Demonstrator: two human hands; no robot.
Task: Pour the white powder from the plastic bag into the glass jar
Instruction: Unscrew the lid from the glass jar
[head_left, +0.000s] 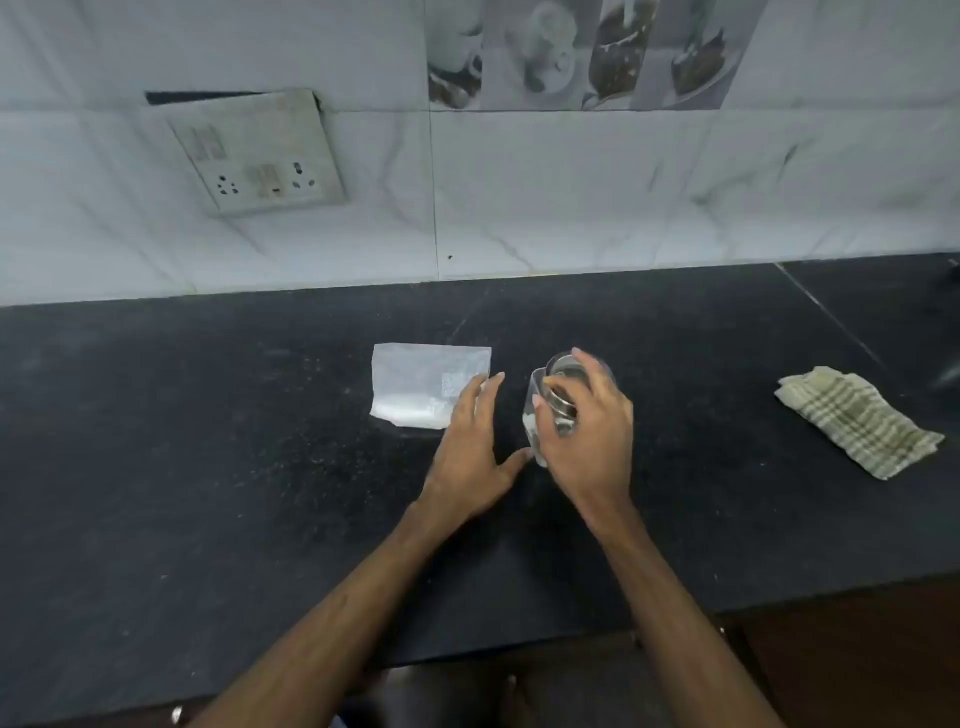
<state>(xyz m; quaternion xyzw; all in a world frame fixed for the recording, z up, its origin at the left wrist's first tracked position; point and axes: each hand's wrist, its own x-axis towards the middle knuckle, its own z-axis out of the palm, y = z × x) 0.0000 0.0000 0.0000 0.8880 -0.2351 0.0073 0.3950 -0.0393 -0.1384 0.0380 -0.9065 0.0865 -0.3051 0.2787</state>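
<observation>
A clear plastic bag (423, 382) with white powder gathered along its near edge lies flat on the black counter (208, 467), left of centre. My left hand (475, 447) rests open on the counter, fingertips touching the bag's right corner, thumb reaching toward the jar. A glass jar (543, 402) stands just to the right, with a little white powder at its bottom. My right hand (584, 436) covers the jar from above and from the right, its fingers curled around the jar's rim. Much of the jar is hidden behind this hand.
A folded checked cloth (857, 421) lies on the counter at the right. A tiled wall with a socket plate (260, 156) rises behind the counter. The counter's front edge (779, 603) runs close to my body.
</observation>
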